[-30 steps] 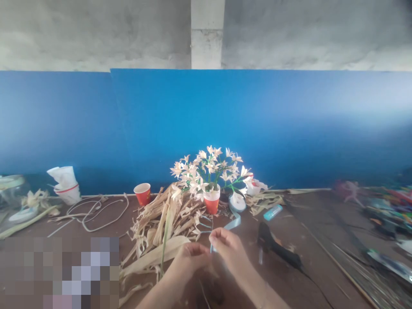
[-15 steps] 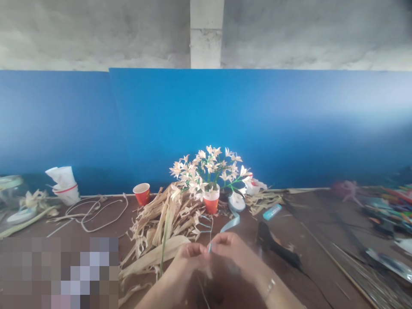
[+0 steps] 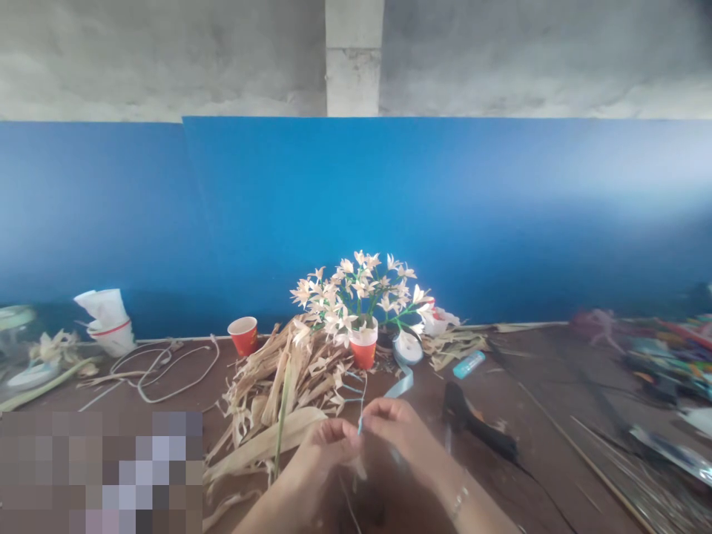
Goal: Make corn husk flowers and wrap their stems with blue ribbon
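Observation:
My left hand (image 3: 334, 439) is pinched around a thin pale wire (image 3: 365, 389) that stands up above my fingertips. Close beside it, my right hand (image 3: 396, 424) pinches a bit of light blue tape (image 3: 360, 425) against that wire. A small pale piece, perhaps a petal, hangs below the fingers and is blurred. Just beyond the hands lie several short light blue stems (image 3: 351, 389) by the husks. A roll of light blue tape (image 3: 409, 348) stands further back, its loose strip (image 3: 401, 383) running down toward my right hand.
White husk flowers (image 3: 361, 285) on green stems stand in a red paper cup (image 3: 363, 354). Dried corn husks (image 3: 289, 371) heap at the left, near another red cup (image 3: 243, 336). A black glue gun (image 3: 481, 426) and turquoise case (image 3: 469, 364) lie right; a white cord (image 3: 178, 371) lies left.
Both hands stay together at the wire, with the fingertips slightly shifted and a little more of the blue tape showing between them. The whole view has moved slightly.

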The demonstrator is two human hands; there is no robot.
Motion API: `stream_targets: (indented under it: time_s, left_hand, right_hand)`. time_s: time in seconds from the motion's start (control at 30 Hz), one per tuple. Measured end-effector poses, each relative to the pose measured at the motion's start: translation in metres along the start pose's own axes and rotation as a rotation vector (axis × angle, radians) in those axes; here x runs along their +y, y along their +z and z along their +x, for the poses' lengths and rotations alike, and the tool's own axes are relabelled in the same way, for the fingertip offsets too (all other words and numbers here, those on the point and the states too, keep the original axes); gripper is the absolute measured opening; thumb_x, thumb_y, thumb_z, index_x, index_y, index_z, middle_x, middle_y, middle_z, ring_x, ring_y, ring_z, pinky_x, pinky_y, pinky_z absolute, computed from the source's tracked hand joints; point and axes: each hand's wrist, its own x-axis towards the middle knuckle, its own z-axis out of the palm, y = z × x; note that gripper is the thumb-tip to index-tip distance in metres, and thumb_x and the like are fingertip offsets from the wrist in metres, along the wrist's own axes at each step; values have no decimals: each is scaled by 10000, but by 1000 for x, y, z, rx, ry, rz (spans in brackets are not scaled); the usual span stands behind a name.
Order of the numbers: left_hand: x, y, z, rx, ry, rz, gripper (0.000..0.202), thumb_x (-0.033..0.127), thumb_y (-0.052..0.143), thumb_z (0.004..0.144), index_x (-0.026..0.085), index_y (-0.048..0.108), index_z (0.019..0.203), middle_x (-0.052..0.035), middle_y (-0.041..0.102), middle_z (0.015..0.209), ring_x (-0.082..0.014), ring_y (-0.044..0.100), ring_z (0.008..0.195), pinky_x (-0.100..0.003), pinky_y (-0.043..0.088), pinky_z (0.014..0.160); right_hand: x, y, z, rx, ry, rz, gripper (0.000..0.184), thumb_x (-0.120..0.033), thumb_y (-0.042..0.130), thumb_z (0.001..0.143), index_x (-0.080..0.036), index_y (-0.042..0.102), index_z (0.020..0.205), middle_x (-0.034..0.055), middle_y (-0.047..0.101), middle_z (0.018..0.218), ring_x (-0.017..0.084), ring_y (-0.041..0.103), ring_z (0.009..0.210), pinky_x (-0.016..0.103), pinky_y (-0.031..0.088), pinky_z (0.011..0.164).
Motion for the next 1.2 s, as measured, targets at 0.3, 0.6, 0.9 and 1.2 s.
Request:
stream_targets:
  time_s: [0.3, 0.6, 0.9, 1.2]
  left_hand:
    - [0, 0, 5, 113, 45, 134, 330, 365, 827, 531, 127, 603, 583, -8, 613, 469, -103, 509, 432, -223, 381, 487]
    - [6, 6, 3, 193, 64, 211, 325, 384, 822, 501, 119, 653, 587, 4, 603, 458, -115, 518, 440, -228, 383, 482]
    - [5, 3, 6, 265, 174, 441, 173, 285, 717, 600, 114, 688, 593, -1, 606, 474, -133, 538, 460, -234, 403, 481]
    - [2, 2, 7, 305, 185, 302, 241, 340, 735, 574, 124, 630, 578, 27, 543, 444, -105, 493, 405, -227, 421, 447]
  right_hand:
    - [3, -1, 3, -5, 48, -66, 310, -450, 713, 607, -159, 632, 680, -36, 549, 538, 87, 451, 492, 213, 352, 517]
    - [6, 5, 3, 64, -122, -337, 171, -302, 535, 756, -151, 595, 703, -31, 514, 550, 107, 444, 526, 210, 348, 504]
    - [11, 8, 7, 133, -177, -452, 139, -242, 525, 740, -150, 592, 661, -26, 519, 552, 114, 466, 547, 206, 348, 507]
    - [11, 3, 5, 19, -104, -323, 183, -332, 596, 748, -155, 622, 712, -1, 611, 623, 137, 538, 619, 202, 392, 542]
